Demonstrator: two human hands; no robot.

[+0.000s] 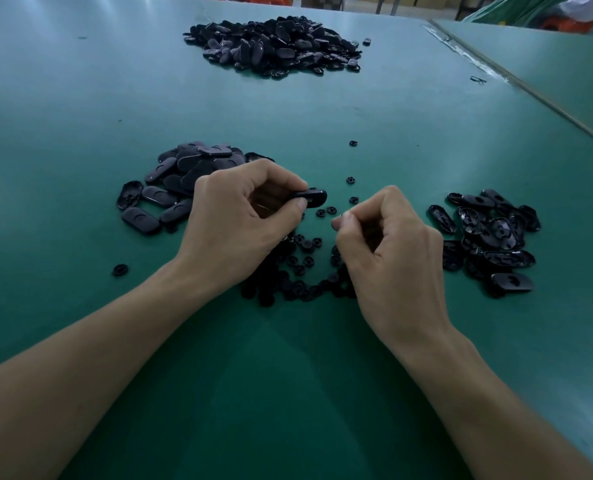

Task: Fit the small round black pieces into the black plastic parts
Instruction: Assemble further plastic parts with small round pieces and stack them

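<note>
Bare forearms reach in over the green worktop [80, 116] and meet above a heap of small round black pieces [298, 268]. Just beyond that heap, the left hand [239, 220] pinches an oval black plastic part [314, 197] between thumb and forefinger. The right hand [388, 251], over the heap's right edge, has its fingers curled and thumb pressed to forefinger; whether a piece sits in that pinch I cannot tell. The hands are near each other but apart. Left of the heap lies a pile of oval parts [181, 178], right of it another pile [492, 237], and far beyond it a larger mound [274, 43].
</note>
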